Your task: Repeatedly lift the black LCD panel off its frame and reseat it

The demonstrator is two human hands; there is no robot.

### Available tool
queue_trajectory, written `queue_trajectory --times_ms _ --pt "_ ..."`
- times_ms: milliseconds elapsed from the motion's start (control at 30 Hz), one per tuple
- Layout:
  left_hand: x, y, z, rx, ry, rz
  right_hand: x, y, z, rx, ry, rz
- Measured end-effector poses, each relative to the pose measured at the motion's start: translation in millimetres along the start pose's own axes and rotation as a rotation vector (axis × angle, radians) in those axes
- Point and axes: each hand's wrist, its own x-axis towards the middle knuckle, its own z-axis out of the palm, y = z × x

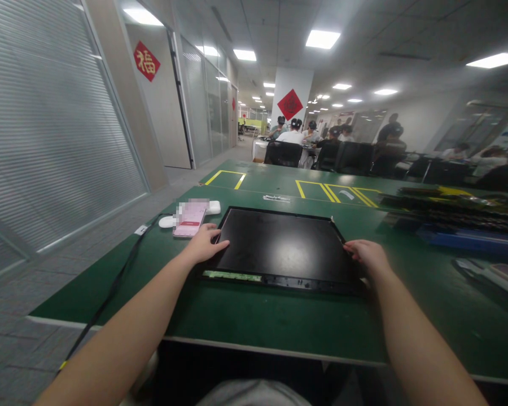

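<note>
Two arms extended, left hand (203, 245) and right hand (366, 255) touching black panel (283, 245).

Lit brightly and evenly from recessed ceiling panels (322, 38). Noted soft glare patch on black screen panel (285, 248) mid-table, faint sheen along far edge of green table (254, 316). Shadows weak, only under near edge. Strong wide-angle bending toward frame borders; right end of table smeared, soft. Pixelated block above pink phone (189, 221).

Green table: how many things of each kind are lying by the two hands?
Black screen panel: 1
Pink phone: 1
White gadgets: 2
Black cable: 1
Total: 5
</note>
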Motion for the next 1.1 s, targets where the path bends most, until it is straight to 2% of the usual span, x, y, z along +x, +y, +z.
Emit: queue_trajectory --times_ms 300,433,533,633,767,867,1100 --pt "-4 9 -3.3 0.036 -0.027 0.008 -5 -4 0 -0.073 0.015 -0.007" --pt "-7 14 -8.1 -0.012 -0.022 0.035 -5 -4 0 -0.111 0.014 -0.026" --pt "-8 12 -14.9 -0.037 0.016 0.078 -8 -7 0 -0.200 0.040 -0.102" --pt "-9 9 -21.5 -0.037 -0.020 0.161 -12 -11 2 -0.293 0.048 -0.232" --pt "-12 12 -26.8 -0.083 -0.165 0.273 -16 -12 10 -0.342 -0.110 -0.411" --pt "-14 13 -29.5 -0.122 -0.242 0.302 -15 -10 15 -0.403 -0.234 -0.449" --pt "-15 10 -35.0 -0.059 -0.298 0.275 -14 -8 15 -0.432 -0.262 -0.422"
